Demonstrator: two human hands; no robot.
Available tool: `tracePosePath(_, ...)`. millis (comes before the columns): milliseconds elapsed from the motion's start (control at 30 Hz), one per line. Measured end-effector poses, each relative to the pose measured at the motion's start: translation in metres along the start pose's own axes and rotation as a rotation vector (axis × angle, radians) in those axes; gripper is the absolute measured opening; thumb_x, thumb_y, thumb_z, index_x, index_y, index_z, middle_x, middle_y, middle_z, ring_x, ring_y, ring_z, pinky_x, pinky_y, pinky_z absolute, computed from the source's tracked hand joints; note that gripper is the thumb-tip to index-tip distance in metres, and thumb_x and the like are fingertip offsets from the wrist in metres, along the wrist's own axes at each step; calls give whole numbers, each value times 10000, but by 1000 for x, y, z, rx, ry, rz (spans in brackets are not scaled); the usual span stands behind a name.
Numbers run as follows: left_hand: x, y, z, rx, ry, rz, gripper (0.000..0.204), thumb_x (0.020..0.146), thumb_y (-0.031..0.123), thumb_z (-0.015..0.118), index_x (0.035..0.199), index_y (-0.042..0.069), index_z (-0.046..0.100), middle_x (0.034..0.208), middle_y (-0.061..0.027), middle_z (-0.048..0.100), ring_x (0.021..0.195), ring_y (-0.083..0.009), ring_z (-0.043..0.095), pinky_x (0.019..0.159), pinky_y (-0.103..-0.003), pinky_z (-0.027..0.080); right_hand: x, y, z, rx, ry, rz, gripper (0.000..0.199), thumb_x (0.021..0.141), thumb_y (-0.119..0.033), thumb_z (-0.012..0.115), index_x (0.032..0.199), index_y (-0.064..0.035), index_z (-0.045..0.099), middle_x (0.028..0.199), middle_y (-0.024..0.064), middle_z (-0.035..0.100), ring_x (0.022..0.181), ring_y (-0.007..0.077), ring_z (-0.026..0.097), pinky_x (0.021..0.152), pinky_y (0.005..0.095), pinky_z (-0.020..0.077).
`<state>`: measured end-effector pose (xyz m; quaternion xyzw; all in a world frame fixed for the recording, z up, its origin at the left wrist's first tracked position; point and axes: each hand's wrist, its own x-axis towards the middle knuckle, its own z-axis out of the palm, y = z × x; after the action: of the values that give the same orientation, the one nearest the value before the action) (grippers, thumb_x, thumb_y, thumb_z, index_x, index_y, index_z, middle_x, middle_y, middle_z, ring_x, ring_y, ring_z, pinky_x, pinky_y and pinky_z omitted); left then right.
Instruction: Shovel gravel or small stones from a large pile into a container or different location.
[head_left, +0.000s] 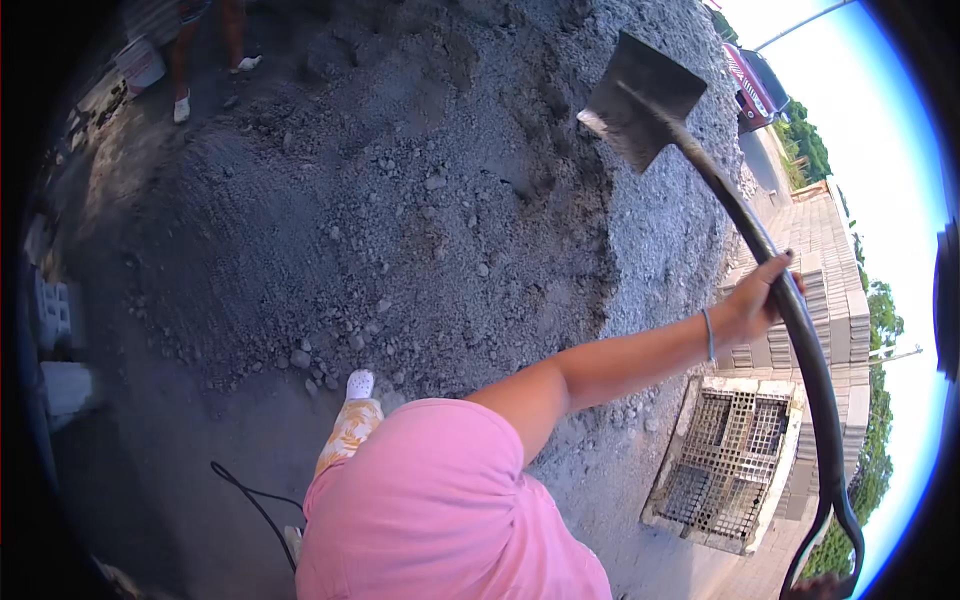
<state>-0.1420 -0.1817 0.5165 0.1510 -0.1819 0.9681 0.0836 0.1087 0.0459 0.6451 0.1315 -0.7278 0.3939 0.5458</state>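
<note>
A long-handled shovel (740, 210) slants across the right side, its square metal blade (645, 98) raised at the top against the grey gravel pile (420, 200). No load shows on the blade. My left hand (757, 296), a light blue band at its wrist, is closed round the middle of the dark shaft, with the arm stretched out to the right. At the lower right edge, the fingers of my right hand (824, 588) show in shadow at the shovel's split grip, partly cut off by the frame. My pink sleeve fills the lower middle.
A framed grid screen (725, 460) lies right of the pile, near stacked concrete blocks (850, 320). A red truck (752, 88) stands far right. At upper left are another person's legs (183, 65) and a white bucket (140, 64). A black cable (255, 495) lies lower left.
</note>
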Motion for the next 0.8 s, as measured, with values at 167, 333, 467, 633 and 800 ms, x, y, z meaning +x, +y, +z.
tracePosePath(167, -62, 309, -153, 229, 404, 426, 267, 721, 252, 469, 871, 54, 370, 829, -112, 479, 807, -260, 483, 691, -415, 380, -130, 62, 386, 28, -603, 414, 329, 703, -180, 527, 977, -43, 406, 486, -25, 407, 340, 51, 361, 285, 173, 277)
tracePosePath(333, -185, 420, -143, 339, 701, 720, 608, 667, 388, 503, 1107, 69, 230, 874, -97, 422, 833, -216, 453, 740, -443, 330, -134, 60, 472, -49, -684, 267, 429, 627, -141, 554, 985, 8, 370, 589, 120, 516, 390, 166, 486, 352, 273, 386)
tracePosePath(467, -78, 379, -132, 519, 677, 300, 870, 546, 483, 617, 1117, -24, 200, 817, -134, 437, 782, -269, 463, 651, -454, 401, -169, 50, 460, -43, -705, 176, 477, 609, -130, 564, 1009, -9, 335, 794, 138, 501, 678, 169, 509, 586, 282, 405)
tracePosePath(633, -18, 361, -149, 129, 426, 489, 170, 644, 185, 511, 649, 64, 392, 545, -57, 447, 477, -192, 458, 508, -345, 418, -218, 4, 432, 189, -710, 180, 415, 616, -36, 545, 976, -18, 341, 734, 79, 476, 593, 115, 461, 529, 238, 392)
tracePosePath(800, -69, 354, -155, 234, 434, 488, 122, 646, 123, 494, 593, 76, 394, 512, -33, 438, 432, -151, 436, 432, -288, 406, -267, -14, 396, 261, -711, 127, 419, 615, -3, 518, 993, -56, 345, 683, 118, 513, 570, 173, 525, 526, 260, 414)
